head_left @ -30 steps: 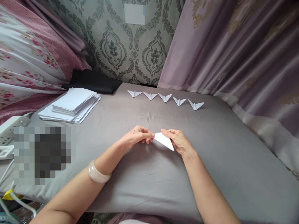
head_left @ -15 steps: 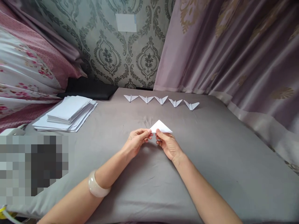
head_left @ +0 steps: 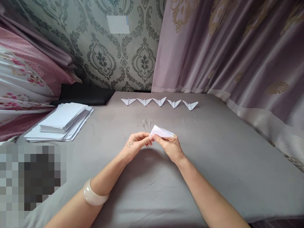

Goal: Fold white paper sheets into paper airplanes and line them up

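We hold a folded white paper (head_left: 161, 131) just above the grey bed (head_left: 225, 152), near the middle of the view. Our left hand (head_left: 136, 144) pinches the paper's near tip at its 9 o'clock end, thumb and forefinger closed on it. Our right hand (head_left: 171, 146) grips the same piece from below and from 3 o'clock, fingers curled round its lower edge. Both hands are shut on the paper, and their fingertips almost touch at the tip.

The step in hand looks to us like setting a crease at that tip. To do it well, we judge that we should line up the two layers edge to edge before pressing, keep the right hand still as the anchor, and run the left thumb outward along the fold, not pinch it in one spot. Working in the air invites a crooked line; laying the piece flat on the bed would help, though the sheet is soft, so firm finger pressure matters more.

At 12 o'clock lie five folded planes (head_left: 159, 101) in a row, well apart from our hands. At 10 o'clock sits a stack of sheets (head_left: 62, 119). A bangle (head_left: 93, 197) rings our left wrist.
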Demonstrator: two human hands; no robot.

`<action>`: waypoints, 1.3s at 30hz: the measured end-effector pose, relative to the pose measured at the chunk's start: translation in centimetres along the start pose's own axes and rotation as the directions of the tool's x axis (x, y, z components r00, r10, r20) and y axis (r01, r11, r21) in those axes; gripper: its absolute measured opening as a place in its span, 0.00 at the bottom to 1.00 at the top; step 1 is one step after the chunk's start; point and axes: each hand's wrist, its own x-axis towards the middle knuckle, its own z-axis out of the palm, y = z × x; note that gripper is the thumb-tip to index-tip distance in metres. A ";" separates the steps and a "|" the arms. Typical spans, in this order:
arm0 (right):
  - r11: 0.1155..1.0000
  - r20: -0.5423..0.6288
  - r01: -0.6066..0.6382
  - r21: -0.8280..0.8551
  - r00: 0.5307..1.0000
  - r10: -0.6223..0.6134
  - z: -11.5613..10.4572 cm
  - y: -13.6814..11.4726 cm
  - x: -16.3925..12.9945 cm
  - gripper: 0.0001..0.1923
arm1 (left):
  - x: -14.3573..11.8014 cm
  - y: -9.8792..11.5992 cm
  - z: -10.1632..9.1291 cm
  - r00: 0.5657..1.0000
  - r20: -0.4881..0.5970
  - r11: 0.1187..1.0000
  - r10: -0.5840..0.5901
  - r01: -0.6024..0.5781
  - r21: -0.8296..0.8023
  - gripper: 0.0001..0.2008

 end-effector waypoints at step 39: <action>0.976 0.231 -0.185 -0.111 0.951 0.207 -1.9 -1.0 0.0 0.13 | -0.6 0.2 -0.5 0.976 0.167 0.845 0.142 -0.207 0.492 0.16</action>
